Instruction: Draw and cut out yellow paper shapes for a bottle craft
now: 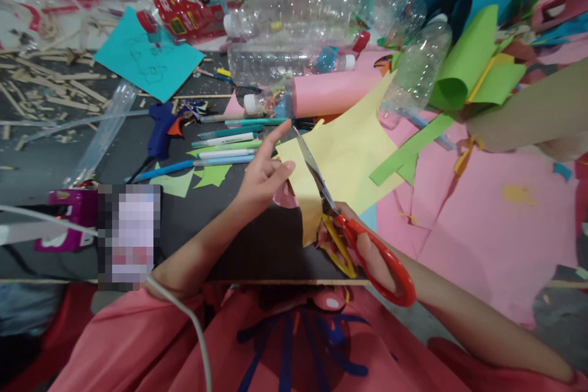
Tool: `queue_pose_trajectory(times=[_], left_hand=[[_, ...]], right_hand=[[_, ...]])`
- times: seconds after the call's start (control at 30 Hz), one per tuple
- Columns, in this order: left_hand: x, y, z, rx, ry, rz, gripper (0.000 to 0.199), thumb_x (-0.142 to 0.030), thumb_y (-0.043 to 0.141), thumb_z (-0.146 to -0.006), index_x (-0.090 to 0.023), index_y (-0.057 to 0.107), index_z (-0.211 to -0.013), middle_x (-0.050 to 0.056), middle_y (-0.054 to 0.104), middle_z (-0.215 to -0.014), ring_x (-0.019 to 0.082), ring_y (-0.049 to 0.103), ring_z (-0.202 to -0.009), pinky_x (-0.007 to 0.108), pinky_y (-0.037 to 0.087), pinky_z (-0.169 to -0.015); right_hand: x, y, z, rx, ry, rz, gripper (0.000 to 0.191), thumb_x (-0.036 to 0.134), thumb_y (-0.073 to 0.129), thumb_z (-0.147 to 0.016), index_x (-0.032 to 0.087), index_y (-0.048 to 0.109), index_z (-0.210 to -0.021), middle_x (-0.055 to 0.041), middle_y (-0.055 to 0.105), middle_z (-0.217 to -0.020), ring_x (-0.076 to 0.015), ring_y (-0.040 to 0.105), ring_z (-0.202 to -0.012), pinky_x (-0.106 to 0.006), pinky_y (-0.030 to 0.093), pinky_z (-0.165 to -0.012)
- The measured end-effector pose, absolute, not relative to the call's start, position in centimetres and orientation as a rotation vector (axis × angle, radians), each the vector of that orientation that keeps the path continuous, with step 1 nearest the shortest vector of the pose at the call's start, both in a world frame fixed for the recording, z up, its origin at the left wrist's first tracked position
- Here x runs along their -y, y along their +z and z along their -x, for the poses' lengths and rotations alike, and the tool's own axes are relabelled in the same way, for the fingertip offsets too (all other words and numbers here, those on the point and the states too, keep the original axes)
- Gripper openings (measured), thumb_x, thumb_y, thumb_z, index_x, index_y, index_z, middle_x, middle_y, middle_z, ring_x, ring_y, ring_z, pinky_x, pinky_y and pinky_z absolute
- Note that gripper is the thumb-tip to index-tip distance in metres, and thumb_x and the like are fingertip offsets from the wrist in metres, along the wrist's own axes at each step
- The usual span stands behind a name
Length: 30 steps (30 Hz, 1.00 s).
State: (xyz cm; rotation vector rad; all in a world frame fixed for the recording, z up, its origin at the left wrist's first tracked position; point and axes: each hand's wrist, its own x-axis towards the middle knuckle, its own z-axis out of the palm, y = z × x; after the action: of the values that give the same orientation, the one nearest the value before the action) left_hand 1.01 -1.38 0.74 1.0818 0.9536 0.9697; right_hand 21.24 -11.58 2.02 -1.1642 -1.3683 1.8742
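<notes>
A pale yellow sheet of paper (351, 150) is held up over the dark table. My left hand (264, 174) pinches its left edge between thumb and bent fingers, while the index finger stretches toward the scissors' tip. In my right hand (351, 239) are scissors (342, 221) with one red and one yellow handle loop; their blades point up and left across the paper and look nearly closed. Part of the sheet hangs down beside the blades. A small pink piece of paper (286, 197) shows below my left fingers.
Markers (227, 144) and a blue glue gun (160, 128) lie left of the paper. A phone (133, 233) rests near the front edge. Plastic bottles (271, 64) line the back. Pink sheets (496, 220) cover the right; another person's arm (533, 110) reaches in there.
</notes>
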Motion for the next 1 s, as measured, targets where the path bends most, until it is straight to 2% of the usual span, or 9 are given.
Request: queue_pose_trajectory(times=[0.17, 0.33, 0.43, 0.6, 0.73, 1.0], left_hand=[[1.3, 0.8, -1.0, -0.946, 0.962, -1.070, 0.076, -0.056, 0.073, -0.078, -0.029, 0.046, -0.145, -0.007, 0.054, -0.044, 0.015, 0.054, -0.038, 0.026, 0.044, -0.043], [1.3, 0.9, -1.0, -0.949, 0.958, -1.045, 0.083, -0.055, 0.075, -0.077, -0.026, 0.043, -0.147, -0.007, 0.054, -0.043, 0.015, 0.053, -0.037, 0.024, 0.042, -0.041], [1.2, 0.9, -1.0, -0.932, 0.959, -1.077, 0.082, -0.056, 0.073, -0.077, -0.025, 0.042, -0.147, -0.007, 0.054, -0.042, 0.015, 0.053, -0.036, 0.024, 0.043, -0.040], [0.9, 0.9, -1.0, -0.913, 0.961, -1.149, 0.071, -0.055, 0.072, -0.079, -0.027, 0.049, -0.140, -0.008, 0.055, -0.043, 0.014, 0.053, -0.034, 0.024, 0.044, -0.039], [0.8, 0.9, -1.0, -0.918, 0.958, -1.135, 0.073, -0.054, 0.076, -0.075, -0.027, 0.051, -0.138, -0.008, 0.053, -0.041, 0.013, 0.052, -0.034, 0.023, 0.043, -0.037], [0.8, 1.0, -0.9, -0.937, 0.945, -1.124, 0.076, -0.056, 0.075, -0.076, -0.026, 0.048, -0.140, -0.008, 0.055, -0.043, 0.014, 0.052, -0.035, 0.024, 0.042, -0.039]], right_hand=[[11.6, 1.8, -21.0, 1.256, 1.920, 1.114, 0.066, 0.080, 0.031, -0.087, 0.025, 0.046, -0.120, -0.0031, 0.055, -0.091, -0.0146, 0.048, -0.070, -0.028, 0.045, -0.062], [11.4, 2.2, -20.6, 1.197, 1.957, 1.074, 0.061, 0.079, 0.038, -0.087, 0.025, 0.044, -0.115, 0.0002, 0.049, -0.088, -0.0095, 0.043, -0.062, -0.023, 0.036, -0.050], [11.2, 2.3, -20.5, 1.221, 1.955, 1.061, 0.058, 0.077, 0.038, -0.089, 0.025, 0.043, -0.115, 0.0019, 0.047, -0.085, -0.0089, 0.042, -0.061, -0.022, 0.035, -0.050], [11.2, 1.8, -20.5, 1.212, 1.932, 1.055, 0.057, 0.076, 0.037, -0.089, 0.025, 0.044, -0.114, 0.0026, 0.045, -0.082, -0.0093, 0.040, -0.059, -0.023, 0.036, -0.050], [11.4, 1.3, -20.2, 1.178, 1.918, 1.064, 0.056, 0.076, 0.039, -0.088, 0.026, 0.044, -0.113, 0.0029, 0.046, -0.082, -0.0088, 0.040, -0.058, -0.022, 0.033, -0.047], [11.3, 1.0, -20.0, 1.193, 1.882, 1.160, 0.064, 0.080, 0.041, -0.084, 0.024, 0.044, -0.114, 0.0064, 0.046, -0.070, -0.0091, 0.041, -0.052, -0.024, 0.039, -0.050]])
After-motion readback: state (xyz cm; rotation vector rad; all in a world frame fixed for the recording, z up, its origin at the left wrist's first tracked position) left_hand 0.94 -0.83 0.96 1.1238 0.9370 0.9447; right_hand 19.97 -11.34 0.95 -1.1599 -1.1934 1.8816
